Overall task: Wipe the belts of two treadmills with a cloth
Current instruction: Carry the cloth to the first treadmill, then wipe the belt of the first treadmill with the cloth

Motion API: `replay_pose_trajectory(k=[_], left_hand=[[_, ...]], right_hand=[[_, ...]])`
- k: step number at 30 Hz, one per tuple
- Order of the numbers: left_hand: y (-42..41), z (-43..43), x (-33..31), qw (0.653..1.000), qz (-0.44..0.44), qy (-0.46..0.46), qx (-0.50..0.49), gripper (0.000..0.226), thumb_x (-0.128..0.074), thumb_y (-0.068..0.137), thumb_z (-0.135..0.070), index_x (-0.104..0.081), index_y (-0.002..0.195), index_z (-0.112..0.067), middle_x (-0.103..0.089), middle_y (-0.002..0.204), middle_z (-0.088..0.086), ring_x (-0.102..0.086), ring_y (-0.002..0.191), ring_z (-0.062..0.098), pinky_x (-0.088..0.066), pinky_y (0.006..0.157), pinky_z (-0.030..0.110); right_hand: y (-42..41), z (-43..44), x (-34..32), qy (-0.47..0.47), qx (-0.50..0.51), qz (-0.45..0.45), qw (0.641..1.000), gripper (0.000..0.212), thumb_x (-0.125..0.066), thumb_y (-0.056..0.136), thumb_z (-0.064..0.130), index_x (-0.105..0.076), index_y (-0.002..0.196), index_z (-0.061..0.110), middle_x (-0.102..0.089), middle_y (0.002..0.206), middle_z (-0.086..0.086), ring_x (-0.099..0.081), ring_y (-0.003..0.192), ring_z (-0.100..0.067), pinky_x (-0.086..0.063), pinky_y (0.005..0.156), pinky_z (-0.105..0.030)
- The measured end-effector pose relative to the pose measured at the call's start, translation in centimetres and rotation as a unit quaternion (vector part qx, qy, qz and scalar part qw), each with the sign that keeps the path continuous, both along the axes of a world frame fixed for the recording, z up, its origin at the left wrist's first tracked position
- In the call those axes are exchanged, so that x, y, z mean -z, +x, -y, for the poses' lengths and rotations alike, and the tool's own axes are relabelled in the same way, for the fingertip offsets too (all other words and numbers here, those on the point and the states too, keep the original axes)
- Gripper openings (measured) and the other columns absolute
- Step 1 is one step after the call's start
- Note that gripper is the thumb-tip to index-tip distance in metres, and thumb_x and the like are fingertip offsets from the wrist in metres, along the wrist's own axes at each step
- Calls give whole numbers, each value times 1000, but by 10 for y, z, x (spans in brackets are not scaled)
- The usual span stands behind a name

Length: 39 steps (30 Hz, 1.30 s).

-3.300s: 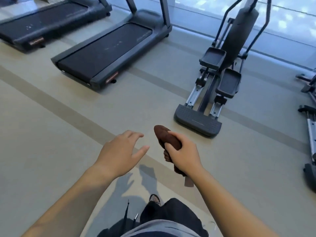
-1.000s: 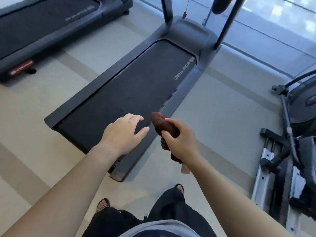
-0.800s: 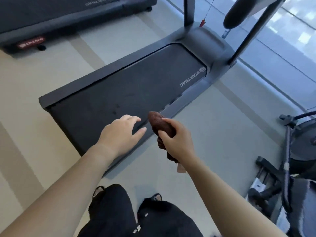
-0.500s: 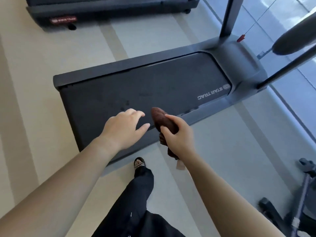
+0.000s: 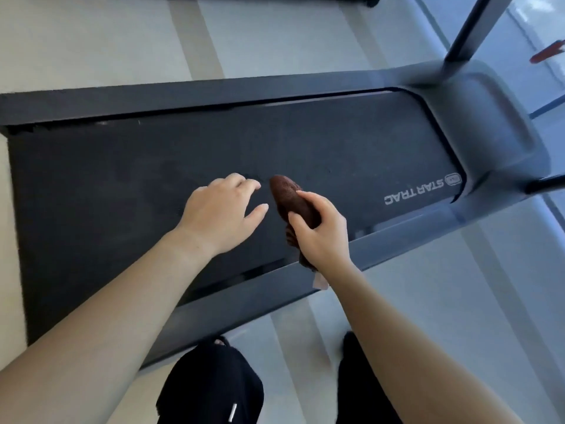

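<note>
Item: treadmill [image 5: 504, 123], dark grey frame, lying across the view with its long axis running from 9 o'clock to 3 o'clock; the motor cover end sits toward 2 o'clock, the open rear end toward 9 o'clock. Belt [image 5: 122, 185]: black and matt, filling the frame's middle, with faint pale scuffs; white STAR TRAC lettering [image 5: 412, 194] at its 3 o'clock end, read upside down from here. Near side rail [image 5: 397, 240]: grey, slanting from 7 o'clock up to 3 o'clock. Upright post [image 5: 470, 29]: rises from the motor cover toward 1 o'clock. Cloth [image 5: 287, 194]: brown, bunched into a long roll; its long axis runs from 11 o'clock to 5 o'clock, the rounded upper end pointing to 11 o'clock over the belt's middle, the lower end hanging under the palm above the near rail, with a small pale tag [image 5: 319, 280] at its foot. Right hand [image 5: 321, 237]: wrapped round the cloth's middle, thumb across its face, fingers curled behind it. Left hand [image 5: 220, 212]: palm down over the belt just beside the cloth at its 9 o'clock, fingers loosely spread and slightly bent, holding nothing; whether the fingertips touch the belt cannot be told. Floor [image 5: 91, 41]: pale, with darker bands. Black trousers [image 5: 211, 387]: at 6 o'clock, beside the near rail. Red tag [image 5: 548, 52]: blurred, at 2 o'clock by the frame edge.
</note>
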<state>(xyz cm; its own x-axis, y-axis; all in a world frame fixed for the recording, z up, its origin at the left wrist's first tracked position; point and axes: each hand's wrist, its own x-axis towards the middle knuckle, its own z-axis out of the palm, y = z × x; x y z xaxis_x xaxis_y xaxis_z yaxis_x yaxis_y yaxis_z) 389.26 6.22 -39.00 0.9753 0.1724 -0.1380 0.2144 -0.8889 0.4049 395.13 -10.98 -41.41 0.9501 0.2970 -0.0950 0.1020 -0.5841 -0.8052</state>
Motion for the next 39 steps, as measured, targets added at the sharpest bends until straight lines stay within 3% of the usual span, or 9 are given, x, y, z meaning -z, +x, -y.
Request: replay_pose_trajectory(k=[5,9,15,18,21,25,32,39], left_hand=[[78,28,108,1000,0,27,4,48,-39,92,-49,-44,133,-25,-47,135,-3,-47,118,22,-39,88,37],[151,62,180,998,22,56,-5,50,-38,91,-51,-43,133,-26,-46,135,-3,-46,120,23,-39,87,38],[265,144,256,997,69,41,-6,47,-39,91,-50,-44,132,-27,-44,137,-5,-44,121,22,-36,81,37],[313,195,289,998,67,9,-11,45,-41,91,-47,-45,131,-26,-43,137,-7,-43,122,20,-35,81,35],[357,240,318,998,67,-3,-20,45,-43,92,-44,-46,132,-24,-42,137,-6,-41,123,19,-37,86,36],[414,283,341,995,93,8,-40,44,-48,91,-38,-49,130,-19,-47,131,-2,-45,119,21,-38,92,37],[472,325,353,995,39,52,-76,46,-48,89,-40,-49,130,-20,-44,135,0,-44,122,22,-38,97,43],[484,319,341,995,57,60,-59,44,-50,87,-38,-52,127,-17,-47,132,2,-45,121,25,-37,95,45]], right_hand=[[86,26,114,16,-2,-17,1000,35,-62,77,25,-66,111,29,-65,109,15,-61,101,-6,-53,88,-37],[172,60,183,32,-3,-24,999,30,-61,75,24,-69,102,33,-70,92,18,-64,87,0,-55,79,-28],[289,143,241,55,5,11,998,27,-61,71,27,-70,94,37,-70,81,20,-67,79,-1,-59,77,-34],[334,200,267,43,9,45,998,32,-59,72,25,-68,102,33,-70,96,13,-67,88,-12,-57,81,-38],[381,256,293,-66,-49,160,984,37,-64,78,24,-65,115,25,-62,121,8,-56,115,-18,-44,99,-34],[441,299,323,-150,-117,249,950,41,-65,79,27,-63,120,19,-57,131,1,-46,125,-26,-44,94,-48],[477,314,358,-187,-197,282,920,54,-61,81,36,-54,132,23,-47,143,-4,-38,134,-28,-41,88,-50],[492,312,330,-157,-203,243,935,48,-57,78,31,-60,125,20,-55,134,-2,-44,126,-26,-41,84,-45]])
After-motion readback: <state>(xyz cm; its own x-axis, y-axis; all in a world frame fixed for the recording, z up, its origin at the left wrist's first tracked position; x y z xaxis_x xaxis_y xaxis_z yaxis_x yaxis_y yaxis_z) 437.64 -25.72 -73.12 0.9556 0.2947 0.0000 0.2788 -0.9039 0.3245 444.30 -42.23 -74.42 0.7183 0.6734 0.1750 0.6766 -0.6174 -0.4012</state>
